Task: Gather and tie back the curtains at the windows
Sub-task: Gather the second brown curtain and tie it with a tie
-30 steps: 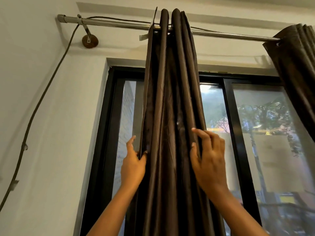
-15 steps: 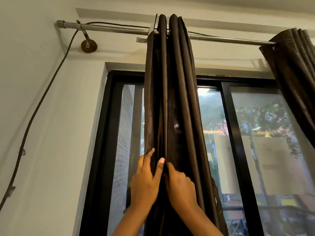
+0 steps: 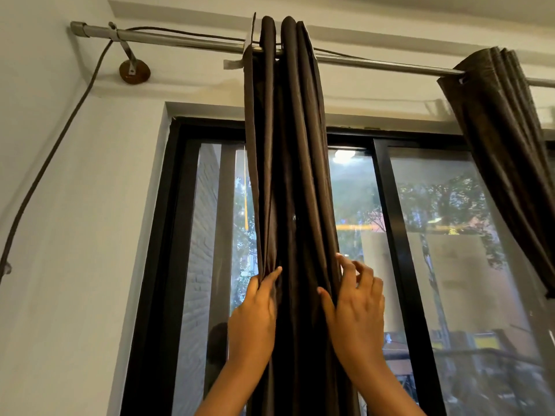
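Curtain [image 3: 288,175] at frame centre bunched, untied; left hand [image 3: 255,319] pinches folds, right hand [image 3: 356,313] spread against them.

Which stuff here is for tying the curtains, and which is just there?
For the job:
gathered curtain
left hand
right hand
second curtain
curtain rod

Just there:
cable
window frame

Soft, even indoor light; a lamp's glare spot reflects in the window glass [image 3: 345,156] at upper centre. The wide lens bends the frame edges. The fingers look slightly motion-blurred.
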